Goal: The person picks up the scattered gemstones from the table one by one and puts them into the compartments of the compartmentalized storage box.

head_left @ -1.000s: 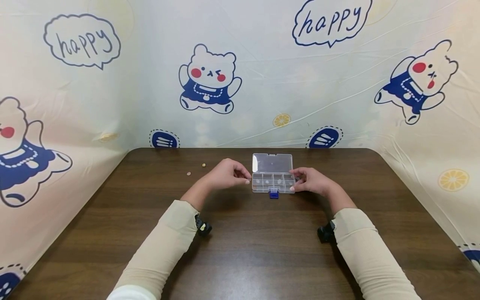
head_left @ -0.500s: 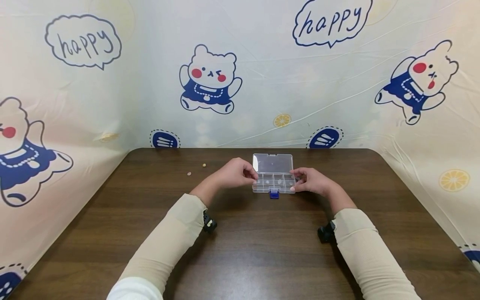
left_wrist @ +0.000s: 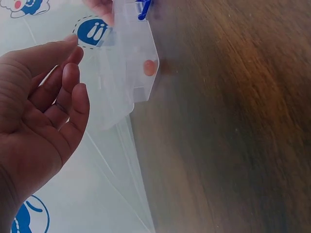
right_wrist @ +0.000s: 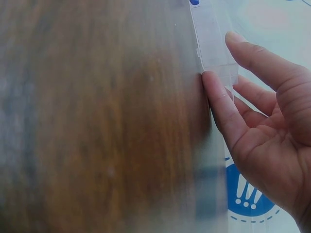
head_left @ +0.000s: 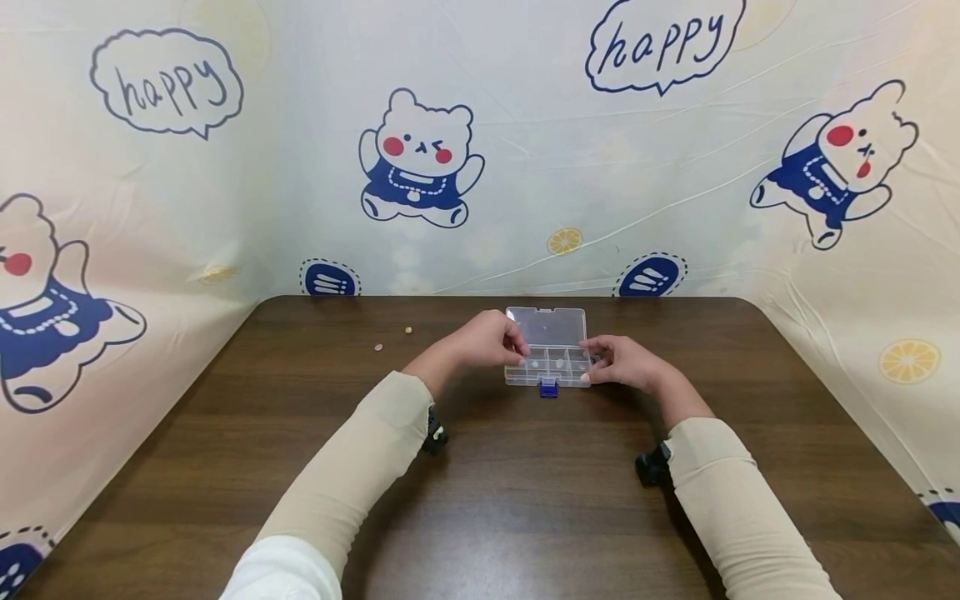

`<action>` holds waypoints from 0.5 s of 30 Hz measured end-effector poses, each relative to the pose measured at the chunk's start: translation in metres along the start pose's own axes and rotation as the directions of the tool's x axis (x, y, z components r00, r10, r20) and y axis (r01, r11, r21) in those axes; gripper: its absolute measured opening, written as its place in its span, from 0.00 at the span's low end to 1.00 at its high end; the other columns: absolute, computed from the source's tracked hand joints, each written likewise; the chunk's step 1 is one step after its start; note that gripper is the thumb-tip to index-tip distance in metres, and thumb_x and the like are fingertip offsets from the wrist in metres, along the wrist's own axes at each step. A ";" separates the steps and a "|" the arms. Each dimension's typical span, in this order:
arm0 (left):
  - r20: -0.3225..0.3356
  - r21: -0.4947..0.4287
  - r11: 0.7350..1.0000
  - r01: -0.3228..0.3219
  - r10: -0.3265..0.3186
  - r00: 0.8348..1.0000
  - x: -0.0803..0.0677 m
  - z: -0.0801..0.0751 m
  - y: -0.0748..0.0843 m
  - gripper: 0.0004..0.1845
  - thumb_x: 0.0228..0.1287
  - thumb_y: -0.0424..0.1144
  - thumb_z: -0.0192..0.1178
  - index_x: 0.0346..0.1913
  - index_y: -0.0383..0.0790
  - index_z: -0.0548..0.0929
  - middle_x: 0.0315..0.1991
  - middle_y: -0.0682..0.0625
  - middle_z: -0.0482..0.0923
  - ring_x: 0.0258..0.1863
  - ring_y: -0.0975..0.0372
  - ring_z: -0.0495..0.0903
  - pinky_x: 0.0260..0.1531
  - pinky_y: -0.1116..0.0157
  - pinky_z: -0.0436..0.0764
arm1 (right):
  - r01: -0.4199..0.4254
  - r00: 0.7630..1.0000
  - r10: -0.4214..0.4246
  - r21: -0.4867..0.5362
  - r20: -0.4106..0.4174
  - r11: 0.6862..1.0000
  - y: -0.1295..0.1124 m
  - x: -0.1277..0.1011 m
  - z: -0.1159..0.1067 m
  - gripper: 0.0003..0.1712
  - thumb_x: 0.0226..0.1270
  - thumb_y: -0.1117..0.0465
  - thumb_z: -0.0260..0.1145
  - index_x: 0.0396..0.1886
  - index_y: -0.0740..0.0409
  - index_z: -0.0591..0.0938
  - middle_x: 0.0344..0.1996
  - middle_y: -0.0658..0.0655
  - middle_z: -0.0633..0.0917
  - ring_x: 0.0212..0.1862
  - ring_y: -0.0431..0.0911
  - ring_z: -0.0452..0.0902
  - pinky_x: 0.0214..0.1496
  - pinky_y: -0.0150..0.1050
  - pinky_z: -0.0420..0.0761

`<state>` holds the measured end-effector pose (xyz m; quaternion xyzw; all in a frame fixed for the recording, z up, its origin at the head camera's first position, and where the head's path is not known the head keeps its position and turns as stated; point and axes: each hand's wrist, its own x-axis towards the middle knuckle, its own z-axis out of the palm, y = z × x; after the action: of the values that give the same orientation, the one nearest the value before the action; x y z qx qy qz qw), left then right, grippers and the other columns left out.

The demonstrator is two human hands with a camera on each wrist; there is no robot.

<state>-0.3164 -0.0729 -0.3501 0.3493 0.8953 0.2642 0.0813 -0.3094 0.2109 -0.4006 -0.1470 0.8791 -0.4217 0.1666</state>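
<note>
A dark wood-grain surface with rounded far corners stands inside a wrinkled fabric backdrop printed with cartoon bears, lemon slices and "happy" speech bubbles. Off to the left, well apart from the hands, two small pale beads lie on the bare wood; nothing stands between them and the box. Near the far middle of the surface sits a clear plastic compartment box, a shallow rectangle with its long axis running left to right. Its hinged lid is thrown open and stands up on the far side, while the small blue latch points toward the person. Thin clear walls split the tray into small cells, and the left wrist view shows a small round orange-pink piece through the plastic. The left hand hovers over the box's left end, fingers loosely curved; that wrist view shows its palm empty and the fingers spread. The right hand rests against the box's right end, thumb and fingertips touching the clear wall, fingers fairly straight. Both forearms wear beige sleeves.
</note>
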 end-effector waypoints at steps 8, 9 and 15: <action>0.042 0.027 1.000 0.017 -0.018 0.999 0.010 0.005 0.000 0.02 0.58 0.32 0.69 0.33 0.37 0.89 0.27 0.54 0.84 0.29 0.65 0.78 0.33 0.70 0.77 | 0.001 1.000 -0.001 0.003 -0.001 1.000 0.000 -0.001 0.001 0.42 0.57 0.57 0.76 0.69 0.63 0.68 0.61 0.67 0.73 0.47 0.51 0.77 0.56 0.45 0.76; 0.046 0.029 0.999 0.018 -0.019 0.999 0.012 0.006 -0.001 0.02 0.58 0.32 0.69 0.33 0.37 0.89 0.27 0.54 0.84 0.29 0.66 0.78 0.32 0.71 0.77 | 0.003 1.000 -0.003 0.002 0.000 1.000 0.001 -0.001 0.001 0.42 0.57 0.57 0.76 0.69 0.63 0.68 0.61 0.67 0.72 0.48 0.51 0.77 0.57 0.46 0.76; 0.047 0.036 0.998 0.044 -0.046 0.998 0.019 0.014 -0.004 0.02 0.57 0.32 0.70 0.32 0.37 0.90 0.27 0.54 0.85 0.27 0.68 0.79 0.31 0.72 0.77 | 0.009 1.000 -0.009 0.006 0.001 1.000 0.002 -0.001 0.000 0.43 0.58 0.58 0.75 0.69 0.64 0.67 0.62 0.69 0.72 0.49 0.52 0.77 0.58 0.47 0.76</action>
<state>-0.3285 -0.0568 -0.3632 0.3365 0.9053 0.2382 0.1024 -0.3091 0.2122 -0.4017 -0.1508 0.8769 -0.4252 0.1657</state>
